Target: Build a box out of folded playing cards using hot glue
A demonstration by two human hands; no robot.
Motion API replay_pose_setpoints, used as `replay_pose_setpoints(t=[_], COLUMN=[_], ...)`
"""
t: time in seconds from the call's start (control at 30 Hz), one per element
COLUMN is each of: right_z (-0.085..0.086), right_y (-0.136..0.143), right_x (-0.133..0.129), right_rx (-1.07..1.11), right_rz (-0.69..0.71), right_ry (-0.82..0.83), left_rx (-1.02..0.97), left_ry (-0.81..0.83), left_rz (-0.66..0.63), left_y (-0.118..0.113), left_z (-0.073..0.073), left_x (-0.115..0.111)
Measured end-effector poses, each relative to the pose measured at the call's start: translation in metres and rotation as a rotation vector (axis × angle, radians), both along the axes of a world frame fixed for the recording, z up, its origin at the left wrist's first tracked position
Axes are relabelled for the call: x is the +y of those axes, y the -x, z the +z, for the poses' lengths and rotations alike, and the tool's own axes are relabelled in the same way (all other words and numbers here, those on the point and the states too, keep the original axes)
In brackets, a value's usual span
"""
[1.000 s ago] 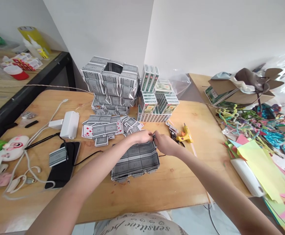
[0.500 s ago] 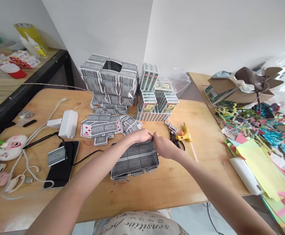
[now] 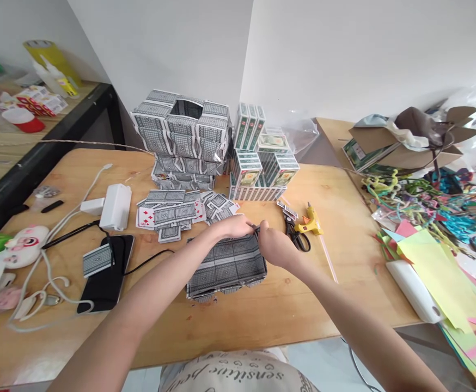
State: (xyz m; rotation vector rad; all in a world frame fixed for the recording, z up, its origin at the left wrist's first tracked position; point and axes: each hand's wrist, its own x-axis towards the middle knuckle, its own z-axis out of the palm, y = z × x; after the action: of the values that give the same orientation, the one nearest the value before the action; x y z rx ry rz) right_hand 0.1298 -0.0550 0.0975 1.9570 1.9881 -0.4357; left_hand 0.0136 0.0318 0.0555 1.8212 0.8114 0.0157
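An open box made of playing cards [image 3: 225, 264], grey patterned backs showing, lies on the table in front of me. At its far right corner my left hand [image 3: 238, 226] and my right hand [image 3: 273, 243] meet, fingers closed on the card wall. My fingers partly cover that corner. Loose playing cards [image 3: 175, 213] are spread just beyond the box, some face up. Black-handled scissors [image 3: 297, 237] and a yellow glue gun [image 3: 311, 220] with a clear glue stick lie right of my right hand.
A tall card-built structure [image 3: 184, 133] stands at the back, beside stacked green card packs [image 3: 262, 158]. On the left are a black phone [image 3: 111, 277], a white adapter [image 3: 116, 207] and cables. Coloured paper [image 3: 434, 272], craft scraps and a cardboard box [image 3: 405, 147] fill the right side.
Both hands stay at the box's far right corner with only slight finger movement. The camera view has shifted a little, and the scissors show more fully beside my right hand.
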Motion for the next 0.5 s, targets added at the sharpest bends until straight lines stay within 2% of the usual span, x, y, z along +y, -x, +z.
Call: replay_pose_setpoints(t=[0.13,0.3,0.5], right_z=[-0.0041,-0.0023,-0.0047], right_y=[0.0010,0.0060,0.0085], right_x=[-0.0021,0.0004,-0.0017], right_rx=[0.020,-0.009,-0.001], right_rz=[-0.089,-0.074,-0.209], right_ry=[-0.034,-0.016,-0.028], left_rx=[-0.021,-0.046,-0.065], left_ry=[0.014,0.056,0.081], left_rz=[0.004,0.004,0.008], left_y=[-0.0020,-0.0024,-0.0013], left_z=[-0.0026,-0.0067,-0.0095], left_x=[0.0008,0.0025,0.0031])
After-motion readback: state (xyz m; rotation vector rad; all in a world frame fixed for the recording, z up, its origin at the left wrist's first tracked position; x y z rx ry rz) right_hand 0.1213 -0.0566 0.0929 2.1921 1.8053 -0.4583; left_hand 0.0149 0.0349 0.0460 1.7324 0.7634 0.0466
